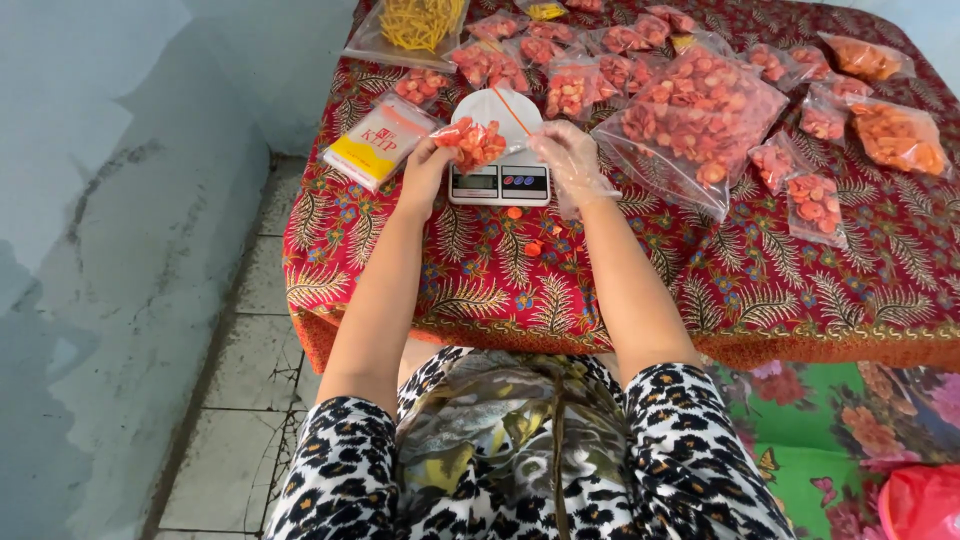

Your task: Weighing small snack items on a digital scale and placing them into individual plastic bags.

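A small clear bag of orange-red crackers (472,142) is held up just above the front edge of a white kitchen scale (497,150), over the near part of its round plate. The left hand (428,165) is bare and has its fingers closed around the left side of the bag. The right hand (568,160) wears a thin clear plastic glove and pinches the end of an orange rubber band (511,110), which stretches in a slanting line from the bag's top toward that hand. The scale stands on a bench covered by a red patterned cloth (620,280) with leaf and flower motifs. A few loose cracker pieces (524,232) lie on the cloth just in front of the scale. To the left of the scale rests a flat packet of clear bags with a yellow label (378,142). To the right sits a large open bag of the same crackers (692,118), and many small filled bags (812,200) are spread behind and to the right of it. At the far left edge lies a bag of yellow stick snacks (415,25). The person's lap shows a leopard-print garment (520,460).
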